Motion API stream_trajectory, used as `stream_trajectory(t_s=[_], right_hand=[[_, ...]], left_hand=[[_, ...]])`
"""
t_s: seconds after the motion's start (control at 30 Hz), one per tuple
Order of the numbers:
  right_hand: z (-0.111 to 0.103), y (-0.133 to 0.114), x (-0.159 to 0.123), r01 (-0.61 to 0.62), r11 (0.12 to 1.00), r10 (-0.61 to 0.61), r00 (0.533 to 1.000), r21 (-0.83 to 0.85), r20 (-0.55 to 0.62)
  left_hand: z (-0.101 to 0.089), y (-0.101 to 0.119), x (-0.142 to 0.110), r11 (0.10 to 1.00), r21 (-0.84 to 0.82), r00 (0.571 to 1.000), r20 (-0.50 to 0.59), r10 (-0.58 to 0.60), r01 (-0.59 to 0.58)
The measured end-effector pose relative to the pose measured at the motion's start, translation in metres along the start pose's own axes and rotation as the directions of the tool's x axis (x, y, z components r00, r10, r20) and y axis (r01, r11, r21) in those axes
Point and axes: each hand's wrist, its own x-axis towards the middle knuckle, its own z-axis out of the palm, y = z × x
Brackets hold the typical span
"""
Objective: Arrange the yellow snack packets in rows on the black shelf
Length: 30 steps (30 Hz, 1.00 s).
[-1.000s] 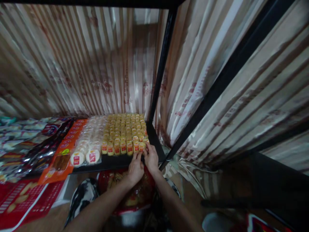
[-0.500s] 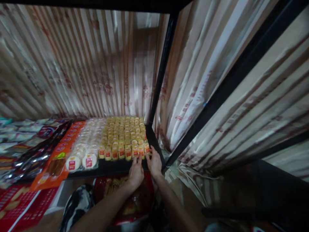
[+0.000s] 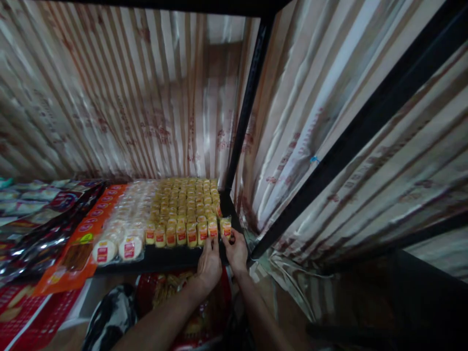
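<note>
My right hand pinches a small wrapped yellow snack cake with a red label, holding it upright at the right end of the front row. A narrow gap separates it from the neighbouring wrapped cake. Against the lower front of that neighbour rest the fingertips of my left hand, its fingers stretched out and close together. Behind stand several tight rows of the same yellow cakes. All of them sit on a black shelf.
Left of the cakes lie round white packaged pastries, an orange packet and dark shiny packets. A red container of wrapped snacks sits below the shelf. A black post rises at the right corner, before striped sheeting.
The right-hand cake has shifted slightly right, away from its neighbour, with my right hand on it. My left hand stays at the front row. The view has moved slightly.
</note>
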Motion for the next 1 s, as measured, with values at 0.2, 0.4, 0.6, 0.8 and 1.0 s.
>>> stream_trajectory(t_s=[0.2, 0.4, 0.6, 0.8, 1.0], right_hand=[[0.007, 0.001, 0.001, 0.088, 0.990, -0.083, 0.995, -0.109, 0.052], [0.011, 0.000, 0.003, 0.164, 0.984, -0.158, 0.984, -0.068, 0.088], [0.008, -0.004, 0.003, 0.074, 0.997, -0.074, 0.996, -0.003, 0.042], [0.004, -0.002, 0.020, 0.027, 0.999, -0.024, 0.998, 0.042, -0.065], [0.017, 0.000, 0.044, 0.061, 0.997, -0.061, 0.998, 0.041, 0.002]], left_hand=[[0.003, 0.000, 0.004, 0.999, 0.016, 1.000, -0.002, -0.028, 0.028], [0.003, 0.001, 0.004, 0.999, -0.046, 1.000, -0.004, -0.019, 0.019], [0.004, -0.001, 0.006, 0.998, -0.055, 1.000, -0.017, -0.005, 0.004], [0.004, -0.007, 0.000, 0.995, -0.085, 0.999, -0.021, 0.049, -0.050], [-0.001, -0.003, -0.003, 0.990, -0.070, 0.993, -0.005, 0.120, -0.120]])
